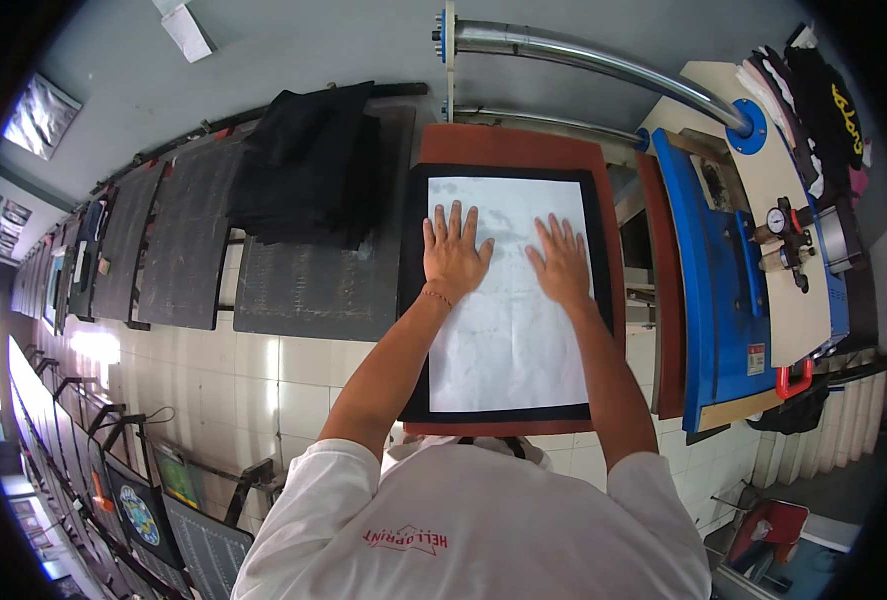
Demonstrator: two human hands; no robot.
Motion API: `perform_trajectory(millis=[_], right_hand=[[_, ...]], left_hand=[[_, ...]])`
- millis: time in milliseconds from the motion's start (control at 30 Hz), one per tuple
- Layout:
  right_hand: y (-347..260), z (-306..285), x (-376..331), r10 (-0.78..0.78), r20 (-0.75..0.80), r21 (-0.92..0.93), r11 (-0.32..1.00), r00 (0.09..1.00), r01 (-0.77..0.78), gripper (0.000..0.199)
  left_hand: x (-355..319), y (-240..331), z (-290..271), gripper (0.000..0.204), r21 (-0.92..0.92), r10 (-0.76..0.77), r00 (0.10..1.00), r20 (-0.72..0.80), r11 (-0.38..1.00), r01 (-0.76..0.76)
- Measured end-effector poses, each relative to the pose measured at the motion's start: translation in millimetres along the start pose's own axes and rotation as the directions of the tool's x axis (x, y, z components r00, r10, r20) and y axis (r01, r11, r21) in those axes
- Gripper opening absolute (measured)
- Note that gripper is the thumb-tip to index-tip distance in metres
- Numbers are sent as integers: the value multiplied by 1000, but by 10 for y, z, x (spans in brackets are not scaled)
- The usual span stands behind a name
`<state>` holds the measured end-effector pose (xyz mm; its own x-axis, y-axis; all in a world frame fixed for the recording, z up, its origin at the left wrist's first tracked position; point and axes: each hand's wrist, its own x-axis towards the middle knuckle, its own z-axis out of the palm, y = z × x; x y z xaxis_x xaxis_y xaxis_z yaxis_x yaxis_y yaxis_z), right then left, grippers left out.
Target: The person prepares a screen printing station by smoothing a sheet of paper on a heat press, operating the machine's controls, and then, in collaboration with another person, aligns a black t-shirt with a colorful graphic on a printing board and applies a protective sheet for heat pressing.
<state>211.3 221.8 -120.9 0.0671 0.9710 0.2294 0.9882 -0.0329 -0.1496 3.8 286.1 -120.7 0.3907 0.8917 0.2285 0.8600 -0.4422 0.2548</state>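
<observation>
Here, this is what shows:

Left hand: The left hand (454, 255) lies flat on the white sheet (509, 300), palm down. Its fingers are spread wide and it grips nothing. A thin band sits on its wrist.

Right hand: The right hand (564, 262) lies flat on the same sheet, just beside the left one. Its fingers are spread too, and it holds nothing.

White sheet: It is a big thin sheet, a bit see-through, with faint grey marks on it. It lies on top of a black cloth (412, 300), and the black shows like a frame all around it.

Red-brown board: The black cloth rests on a red-brown board (514, 145). The board sticks out at the top and on the right side.

Press machine: A blue press machine (719, 290) stands just to the right of the board. It has a round dial (777, 218) and a red handle (794, 380). A shiny metal pipe (594, 55) runs above the board to the machine.

Pile of black clothes: A pile of black clothes (309, 165) sits on a dark flat board (329, 290) to the left, near the left hand but not touching it.

Row of boards: More dark boards (179, 245) go off in a row to the far left.

Floor: White tiles (234, 380) show below the boards.

Person: The person wears a white T-shirt (474, 530) with red print.
</observation>
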Motion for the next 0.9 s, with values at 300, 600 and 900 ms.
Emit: perform_trajectory(millis=[300,600,900], right_hand=[[211,133,362,85,-27,-25,996,996,-86,63],[-347,-206,-1085,63,23,24,998,998,-63,68],[-398,-485,-1886,380,30,149,913,924,-380,77]], left_hand=[[-551,631,-28,66,-98,216,971,102,974,-207],[-148,9,-54,64,27,11,1000,9,1000,-11],[-1228,323,-401,63,-56,158,981,112,987,-153]])
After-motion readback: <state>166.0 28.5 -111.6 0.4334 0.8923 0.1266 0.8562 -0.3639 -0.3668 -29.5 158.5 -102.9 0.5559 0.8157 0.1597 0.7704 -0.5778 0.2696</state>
